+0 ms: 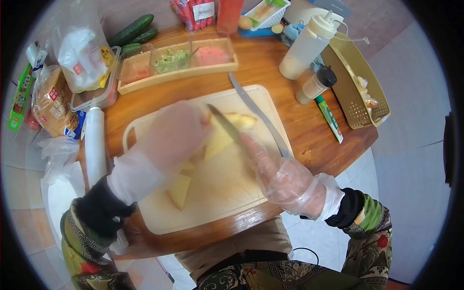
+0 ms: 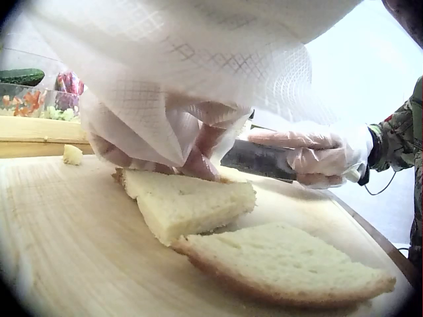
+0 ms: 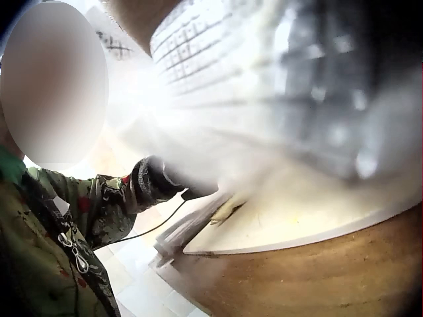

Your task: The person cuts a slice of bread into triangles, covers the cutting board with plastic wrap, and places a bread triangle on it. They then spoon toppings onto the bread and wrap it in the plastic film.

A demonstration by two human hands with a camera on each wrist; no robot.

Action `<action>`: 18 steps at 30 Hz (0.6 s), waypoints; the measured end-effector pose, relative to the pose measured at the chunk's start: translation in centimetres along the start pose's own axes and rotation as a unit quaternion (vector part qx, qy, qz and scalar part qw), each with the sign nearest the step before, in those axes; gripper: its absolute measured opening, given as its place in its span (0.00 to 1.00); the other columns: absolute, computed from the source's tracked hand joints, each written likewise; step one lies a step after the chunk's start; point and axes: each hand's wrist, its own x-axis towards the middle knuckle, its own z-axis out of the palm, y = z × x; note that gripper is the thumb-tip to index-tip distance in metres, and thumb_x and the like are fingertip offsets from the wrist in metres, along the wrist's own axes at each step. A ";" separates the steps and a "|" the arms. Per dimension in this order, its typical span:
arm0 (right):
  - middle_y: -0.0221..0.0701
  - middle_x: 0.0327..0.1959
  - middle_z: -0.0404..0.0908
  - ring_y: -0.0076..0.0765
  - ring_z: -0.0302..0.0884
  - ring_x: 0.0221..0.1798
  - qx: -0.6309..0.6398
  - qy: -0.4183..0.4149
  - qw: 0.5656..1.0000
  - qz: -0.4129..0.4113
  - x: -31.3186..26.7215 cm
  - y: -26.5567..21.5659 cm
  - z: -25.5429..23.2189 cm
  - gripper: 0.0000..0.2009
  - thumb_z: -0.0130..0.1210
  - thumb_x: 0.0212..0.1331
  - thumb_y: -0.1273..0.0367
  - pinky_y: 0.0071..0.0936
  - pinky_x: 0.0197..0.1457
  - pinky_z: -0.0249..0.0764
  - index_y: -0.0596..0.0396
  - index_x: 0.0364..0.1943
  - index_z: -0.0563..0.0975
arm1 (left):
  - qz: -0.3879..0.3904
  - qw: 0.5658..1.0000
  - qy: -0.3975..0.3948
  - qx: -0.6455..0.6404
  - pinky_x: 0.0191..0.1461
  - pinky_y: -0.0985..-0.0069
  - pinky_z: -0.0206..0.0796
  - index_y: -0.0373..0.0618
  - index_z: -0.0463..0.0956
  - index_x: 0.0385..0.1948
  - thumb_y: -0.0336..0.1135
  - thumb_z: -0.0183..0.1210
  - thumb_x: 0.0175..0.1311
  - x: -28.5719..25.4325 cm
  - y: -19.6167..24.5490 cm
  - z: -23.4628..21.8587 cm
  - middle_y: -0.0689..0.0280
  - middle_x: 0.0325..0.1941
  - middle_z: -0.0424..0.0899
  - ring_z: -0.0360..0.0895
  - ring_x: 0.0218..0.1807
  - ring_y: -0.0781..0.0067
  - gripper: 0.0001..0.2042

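Observation:
On the cream cutting board (image 1: 227, 193) lie cut pieces of pale bread. My gloved right hand (image 1: 290, 181) grips a knife (image 1: 224, 121) by its handle, its blade slanting to the upper left across the bread (image 1: 220, 145). My gloved left hand (image 1: 174, 133), blurred in the head view, holds the bread, fingers curled down at the far edge of one thick piece (image 2: 192, 201) in the left wrist view. Nearer that camera is a slice with brown crust (image 2: 291, 264). A second knife (image 1: 258, 111) lies along the board's right side. The right wrist view is mostly blurred glove.
Behind the board stands a wooden tray (image 1: 179, 75) of chopped fillings. A squeeze bottle (image 1: 307, 48), a black-capped shaker (image 1: 316, 84), a green tube (image 1: 329, 118) and a tan basket (image 1: 362, 87) are at the right. Bagged bread (image 1: 55, 104) and a white roll (image 1: 95, 145) are at the left.

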 end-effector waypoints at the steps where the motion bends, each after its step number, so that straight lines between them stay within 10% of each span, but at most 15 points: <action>1: 0.41 0.13 0.72 0.50 0.72 0.15 0.001 -0.001 1.000 0.001 0.0 -0.1 0.1 0.40 0.51 0.62 0.74 0.48 0.20 0.66 0.61 0.78 0.46 | 0.000 1.000 -0.001 -0.001 0.30 0.61 0.65 0.29 0.76 0.23 0.37 0.58 0.59 0.0 -0.1 0.0 0.50 0.15 0.71 0.70 0.18 0.62 0.15; 9: 0.39 0.15 0.75 0.45 0.72 0.16 -0.135 -0.179 0.973 0.061 1.4 -2.3 -3.0 0.43 0.48 0.60 0.76 0.45 0.22 0.69 0.62 0.78 0.40 | -0.058 0.995 0.025 -0.081 0.33 0.64 0.69 0.28 0.79 0.27 0.39 0.59 0.58 -0.3 0.2 0.6 0.49 0.17 0.74 0.73 0.20 0.63 0.16; 18: 0.38 0.17 0.76 0.44 0.75 0.21 0.027 -0.191 0.978 0.082 2.0 -0.2 -1.9 0.44 0.46 0.59 0.77 0.42 0.27 0.70 0.59 0.79 0.37 | 0.012 0.999 0.047 0.019 0.38 0.66 0.72 0.30 0.81 0.32 0.40 0.61 0.58 0.5 -1.8 1.2 0.49 0.22 0.80 0.80 0.26 0.63 0.16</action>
